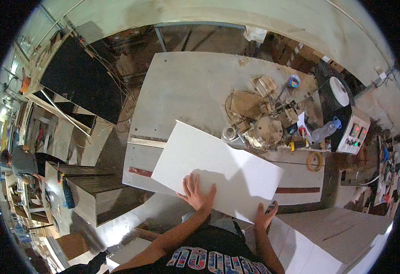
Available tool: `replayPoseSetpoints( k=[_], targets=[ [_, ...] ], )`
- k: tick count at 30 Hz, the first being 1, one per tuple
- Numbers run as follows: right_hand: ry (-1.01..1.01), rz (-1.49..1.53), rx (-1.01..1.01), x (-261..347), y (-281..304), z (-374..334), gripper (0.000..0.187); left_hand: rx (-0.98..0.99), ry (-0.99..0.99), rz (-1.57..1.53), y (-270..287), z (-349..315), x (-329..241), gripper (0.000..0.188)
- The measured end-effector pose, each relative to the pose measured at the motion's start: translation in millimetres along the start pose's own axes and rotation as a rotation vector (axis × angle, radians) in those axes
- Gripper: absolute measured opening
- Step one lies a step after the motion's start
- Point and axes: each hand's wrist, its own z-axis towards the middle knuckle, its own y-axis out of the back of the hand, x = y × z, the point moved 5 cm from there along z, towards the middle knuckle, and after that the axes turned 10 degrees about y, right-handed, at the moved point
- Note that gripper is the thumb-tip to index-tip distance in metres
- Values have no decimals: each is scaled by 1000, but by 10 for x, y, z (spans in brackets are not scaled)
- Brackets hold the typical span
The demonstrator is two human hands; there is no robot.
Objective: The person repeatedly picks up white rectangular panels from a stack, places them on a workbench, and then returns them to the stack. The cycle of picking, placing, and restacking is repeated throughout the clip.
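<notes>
A white rectangular panel (218, 169) lies tilted across the near part of a grey worktable, its near edge towards my body. My left hand (195, 192) rests flat on the panel's near left part, palm down with fingers spread. At the near right corner my right hand (266, 215) grips the panel's edge, thumb and fingers bent around it; some fingertips are hard to make out. Just beyond the panel's far edge stands a dusty machine (266, 130) with a ribbed motor (245, 104) and a round metal housing.
The grey worktable (186, 86) spreads beyond the panel. To the right are a plastic bottle (323, 132), a yellow tape roll (314, 161), a blue-rimmed cup (293, 81) and a control box (353, 132) with lit buttons. White panels (300, 242) are stacked near right. Another person (24, 160) is far left.
</notes>
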Motion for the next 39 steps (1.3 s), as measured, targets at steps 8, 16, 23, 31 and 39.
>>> replayPoseSetpoints(
  k=[8, 16, 23, 31, 39],
  targets=[
    [231, -1058, 510, 587, -438, -254, 171, -48, 141, 72, 54, 415, -55, 82],
    [450, -1158, 758, 984, -1003, -180, 174, -129, 128, -13, 251, 899, 320, 76],
    [723, -1037, 750, 928, -1338, -238, 162, -140, 126, -48, 399, 1288, 561, 71],
    [675, -912, 752, 1382, -1859, -418, 165, -159, 92, -42, 544, 1855, 865, 84],
    [728, -904, 772, 1548, -2271, -503, 163, -217, 152, 119, 934, 3402, 1875, 112]
  ],
)
